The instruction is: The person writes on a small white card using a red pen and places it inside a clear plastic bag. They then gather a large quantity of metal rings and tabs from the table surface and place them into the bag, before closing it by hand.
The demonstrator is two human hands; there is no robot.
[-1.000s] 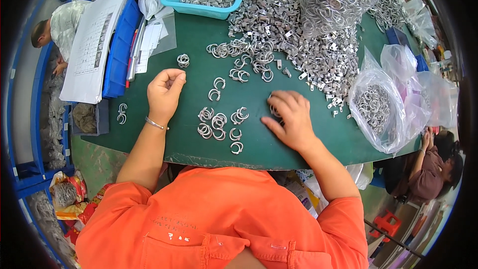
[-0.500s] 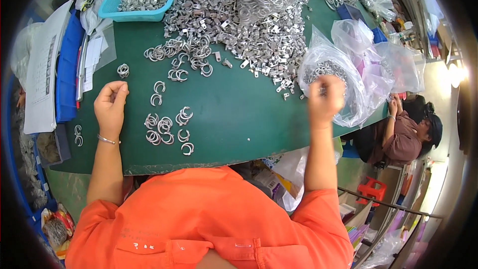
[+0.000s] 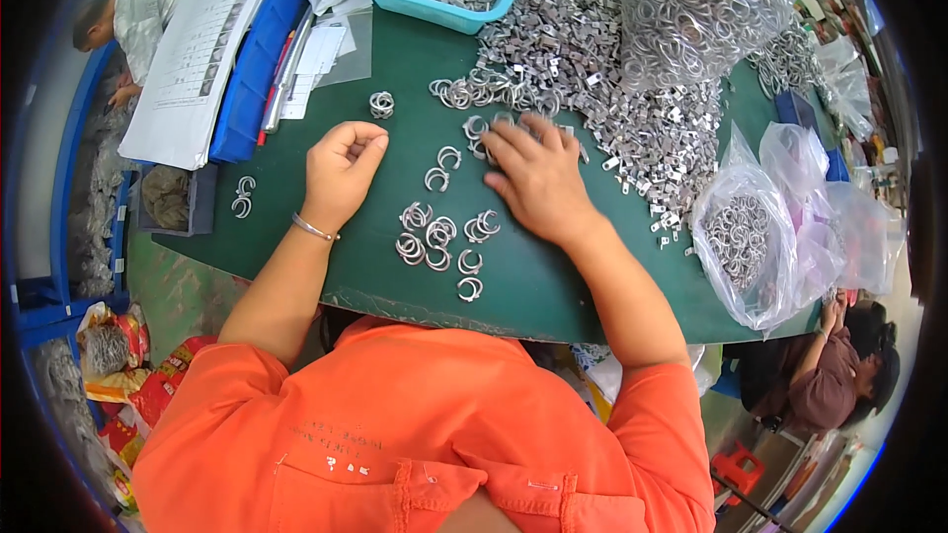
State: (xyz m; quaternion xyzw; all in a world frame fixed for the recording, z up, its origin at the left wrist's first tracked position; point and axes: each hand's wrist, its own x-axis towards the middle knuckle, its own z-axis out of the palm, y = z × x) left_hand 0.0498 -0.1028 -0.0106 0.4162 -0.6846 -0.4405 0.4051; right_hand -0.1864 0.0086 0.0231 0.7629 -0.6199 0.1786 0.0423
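Note:
My left hand [image 3: 344, 170] rests on the green table with fingers curled and thumb pressed to them; anything inside is hidden. Just beyond it stands a small stack of metal rings [image 3: 381, 105]. Palm down and fingers stretched out, my right hand [image 3: 541, 176] reaches over the near edge of a loose row of open metal rings [image 3: 482, 87], its fingertips among them. Between my hands lie two C-shaped rings [image 3: 436, 179]. Closer to me are several interlinked ring clusters [image 3: 440, 230] and a few C-shaped rings [image 3: 470, 288].
Small metal tabs [image 3: 632, 109] form a heap at the back, beside a turquoise basket [image 3: 434, 5] and a large clear bag of rings [image 3: 696, 15]. An opened plastic bag [image 3: 755, 311] of rings sits right. Papers [image 3: 202, 59] and a blue bin [image 3: 259, 79] stand left. A co-worker [image 3: 815, 375] sits at right.
My right hand has left the opened bag of rings and moved left to the loose rings, its fingers now spread. The view has turned, shifting the table rightward. My left hand stays curled.

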